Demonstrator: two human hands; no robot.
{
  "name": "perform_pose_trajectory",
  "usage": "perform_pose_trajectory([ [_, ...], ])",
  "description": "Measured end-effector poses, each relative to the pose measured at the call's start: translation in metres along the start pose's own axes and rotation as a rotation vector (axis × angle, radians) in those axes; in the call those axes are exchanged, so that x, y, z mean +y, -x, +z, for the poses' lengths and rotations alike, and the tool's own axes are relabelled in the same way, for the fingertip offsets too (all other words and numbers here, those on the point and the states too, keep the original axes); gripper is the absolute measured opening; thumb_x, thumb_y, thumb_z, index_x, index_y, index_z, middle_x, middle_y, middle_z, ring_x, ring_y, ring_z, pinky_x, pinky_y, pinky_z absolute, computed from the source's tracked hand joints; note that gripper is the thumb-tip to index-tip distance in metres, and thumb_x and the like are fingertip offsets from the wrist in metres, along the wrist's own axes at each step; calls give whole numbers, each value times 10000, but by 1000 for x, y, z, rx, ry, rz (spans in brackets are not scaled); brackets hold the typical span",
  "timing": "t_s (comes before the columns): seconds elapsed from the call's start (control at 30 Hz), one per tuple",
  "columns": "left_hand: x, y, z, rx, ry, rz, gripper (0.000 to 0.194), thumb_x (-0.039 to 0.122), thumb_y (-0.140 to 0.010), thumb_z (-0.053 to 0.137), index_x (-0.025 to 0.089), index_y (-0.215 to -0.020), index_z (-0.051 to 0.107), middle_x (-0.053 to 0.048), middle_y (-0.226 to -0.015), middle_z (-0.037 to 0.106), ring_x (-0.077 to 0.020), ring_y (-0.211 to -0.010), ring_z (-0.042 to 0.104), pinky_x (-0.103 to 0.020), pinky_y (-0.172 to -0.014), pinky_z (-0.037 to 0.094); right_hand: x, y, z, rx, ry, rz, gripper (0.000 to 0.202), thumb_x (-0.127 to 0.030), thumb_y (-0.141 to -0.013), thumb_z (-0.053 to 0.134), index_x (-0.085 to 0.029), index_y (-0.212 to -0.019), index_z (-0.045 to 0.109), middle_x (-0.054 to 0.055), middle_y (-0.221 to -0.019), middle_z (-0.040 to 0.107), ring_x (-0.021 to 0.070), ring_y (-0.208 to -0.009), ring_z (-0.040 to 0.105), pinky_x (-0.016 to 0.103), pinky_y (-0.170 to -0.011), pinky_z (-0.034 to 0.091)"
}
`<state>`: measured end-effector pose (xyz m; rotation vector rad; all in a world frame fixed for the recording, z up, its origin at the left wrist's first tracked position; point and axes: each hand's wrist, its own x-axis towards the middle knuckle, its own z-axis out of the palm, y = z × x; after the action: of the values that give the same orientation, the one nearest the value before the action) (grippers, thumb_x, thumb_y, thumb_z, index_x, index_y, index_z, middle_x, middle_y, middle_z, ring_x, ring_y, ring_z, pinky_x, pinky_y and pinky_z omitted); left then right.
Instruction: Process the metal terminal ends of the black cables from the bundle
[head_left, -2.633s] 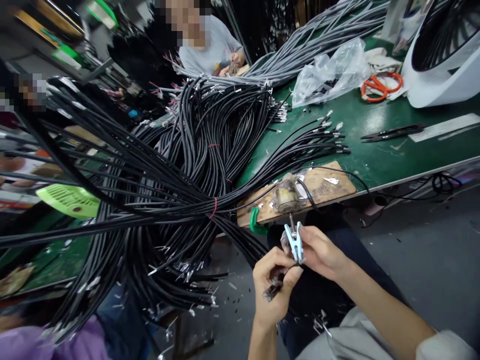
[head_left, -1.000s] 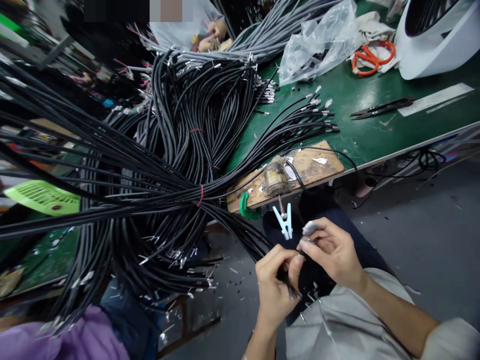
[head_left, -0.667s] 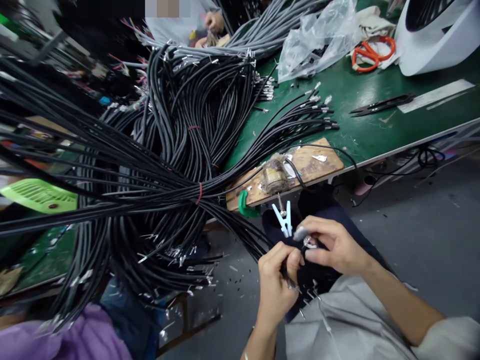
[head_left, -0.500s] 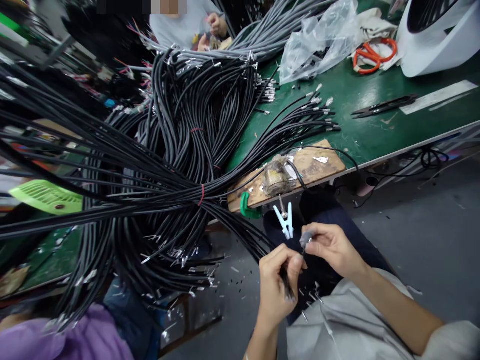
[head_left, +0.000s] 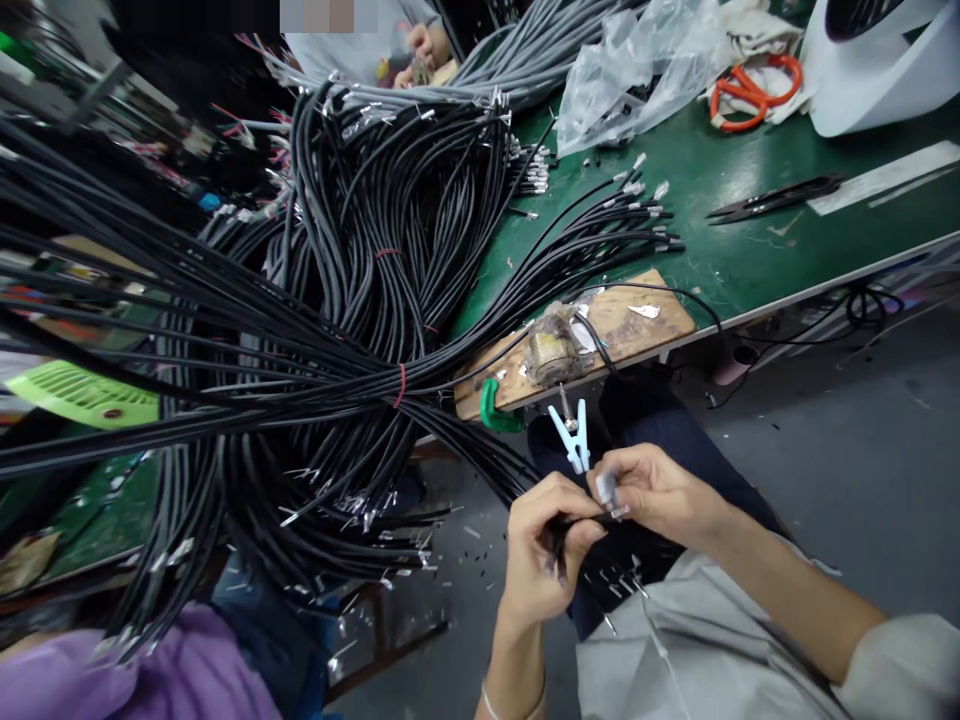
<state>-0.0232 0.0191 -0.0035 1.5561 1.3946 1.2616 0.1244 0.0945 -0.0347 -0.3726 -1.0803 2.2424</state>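
Over my lap, my left hand [head_left: 544, 545] is closed round black cables, with a cable pinched between thumb and forefinger. Beside it, my right hand [head_left: 656, 492] pinches a small grey-white piece [head_left: 607, 490] at that cable's end; the piece is blurred. Just above the hands, a light blue clip [head_left: 573, 435] hangs from a metal shaft on a tape-wrapped motor [head_left: 553, 348]. The motor sits on a wooden board [head_left: 637, 312] held at the table edge by a green clamp [head_left: 495, 408]. A red tie binds the black cable bundle [head_left: 337, 390] to the left.
The green table [head_left: 742, 260] carries dark snips [head_left: 776, 198], orange-handled scissors [head_left: 754, 95], a clear plastic bag [head_left: 637, 75] and a white-and-black object [head_left: 877, 70]. Another person's hands [head_left: 424, 55] are at the top. A purple sleeve [head_left: 180, 670] shows at lower left.
My left hand has shifted slightly left and tilted, and my right hand has moved a little left. The cable between them now lies more level, with the grey-white piece turned.
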Motion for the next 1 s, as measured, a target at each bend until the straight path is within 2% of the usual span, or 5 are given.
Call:
perform_pose_trajectory([
  [0.17,1,2,4,52,-123,-5,30,166,-795,672,171,-765,672,-16,-672,611,-139,-636,562,-254,-605,424,-25,-10,-25,-60,288,304,343,-429,-701,749,-128,-628,601,-44,-514,504,57,-456,390,199,-440,272],
  [0.3,0,7,5,119,-134,-8,33,155,-775,687,169,-751,669,-17,-655,606,-139,-616,556,-254,-584,430,-37,-28,-26,146,333,165,366,-467,-722,729,-129,-623,627,-28,-532,550,67,-482,421,209,-466,310],
  [0.47,-3,6,2,232,-27,44,29,184,-767,707,181,-762,679,-11,-648,599,-126,-598,541,-227,-557,428,-24,-52,-2,31,-63,78,485,-604,-724,675,-121,-680,671,10,-602,595,99,-564,512,226,-530,394],
  [0.6,-6,0,3,294,11,-22,53,214,-771,710,175,-745,684,-7,-657,579,-119,-598,537,-209,-537,420,-10,-57,7,121,-242,51,392,-503,-726,731,-115,-678,692,7,-588,586,89,-531,501,207,-498,382],
  [1.0,-1,-3,3,206,24,-137,89,173,-801,658,157,-716,679,-11,-639,583,-104,-552,494,-205,-502,360,4,-47,-13,94,-314,108,490,-588,-779,634,-114,-664,677,46,-619,602,107,-580,500,217,-523,385],
])
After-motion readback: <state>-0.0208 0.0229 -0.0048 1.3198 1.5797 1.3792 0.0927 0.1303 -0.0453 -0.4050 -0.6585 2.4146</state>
